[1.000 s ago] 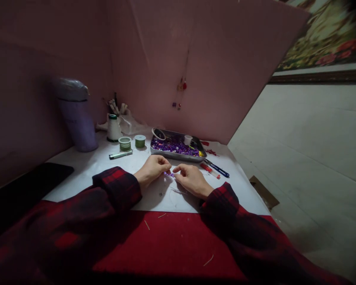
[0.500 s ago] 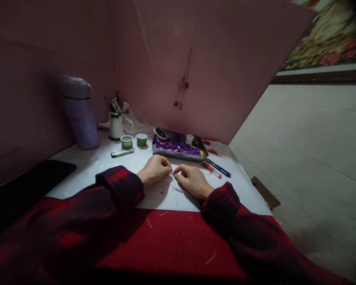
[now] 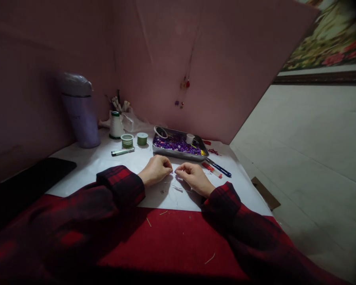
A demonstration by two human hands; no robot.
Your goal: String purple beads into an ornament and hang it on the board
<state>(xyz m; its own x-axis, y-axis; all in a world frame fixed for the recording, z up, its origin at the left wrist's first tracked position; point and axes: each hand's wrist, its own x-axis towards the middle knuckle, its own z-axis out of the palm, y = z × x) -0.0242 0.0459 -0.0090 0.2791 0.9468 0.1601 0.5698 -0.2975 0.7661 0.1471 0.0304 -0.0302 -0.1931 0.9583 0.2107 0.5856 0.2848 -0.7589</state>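
Note:
My left hand (image 3: 156, 169) and my right hand (image 3: 193, 177) rest on the white sheet (image 3: 106, 162), fingertips pinched and almost meeting. Something tiny sits between the fingertips; it is too small to name. A thin pale thread (image 3: 178, 188) lies on the sheet under the right hand. Just beyond the hands stands a metal tray (image 3: 180, 154) filled with purple beads (image 3: 175, 145), with a small white cup (image 3: 189, 138) and a ring-shaped item (image 3: 159, 132) in it. Both sleeves are red and black plaid.
Left of the tray are two green spools (image 3: 127, 140), a white bottle (image 3: 116, 125), a lighter (image 3: 122, 151) and a lilac flask (image 3: 80, 112). A red pen (image 3: 211, 170) and a blue tool (image 3: 219, 169) lie right of the tray. A black mat (image 3: 26, 176) sits at the left; the table edge drops off right.
The purple bit seen between my fingertips earlier no longer shows. Both hands stayed close together and shifted only slightly on the sheet.

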